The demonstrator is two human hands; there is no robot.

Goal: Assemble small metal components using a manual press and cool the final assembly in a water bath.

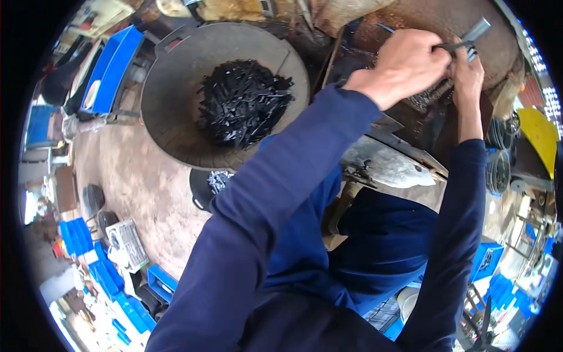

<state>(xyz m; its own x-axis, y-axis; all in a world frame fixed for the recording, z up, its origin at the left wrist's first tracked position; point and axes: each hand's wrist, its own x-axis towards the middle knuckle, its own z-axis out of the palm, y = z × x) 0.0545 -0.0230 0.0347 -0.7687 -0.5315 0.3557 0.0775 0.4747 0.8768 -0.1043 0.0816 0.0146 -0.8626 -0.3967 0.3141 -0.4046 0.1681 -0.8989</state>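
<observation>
My two hands meet above a brown, rust-coloured work surface (pixel 404 17) at the upper right. My left hand (pixel 404 66) is closed, its back turned up, around one end of a thin dark strip (pixel 454 46) that spans toward my other hand. My right hand (pixel 467 79) is closed on a grey metal bar (pixel 477 29), which sticks out past the fingertips to the upper right. Where strip and bar cross, the fingers partly hide them. Below my hands lies a heap of small dark bits (pixel 419 101) on the surface.
Left of my arm stands a wide grey tub (pixel 170 100) holding a pile of black strips (pixel 243 102). Beneath it is a small black bucket (pixel 200 183) with shiny metal pieces. A worn pale board (pixel 390 163) borders the work surface. Blue bins (pixel 111 70) and wire coils (pixel 498 170) stand around.
</observation>
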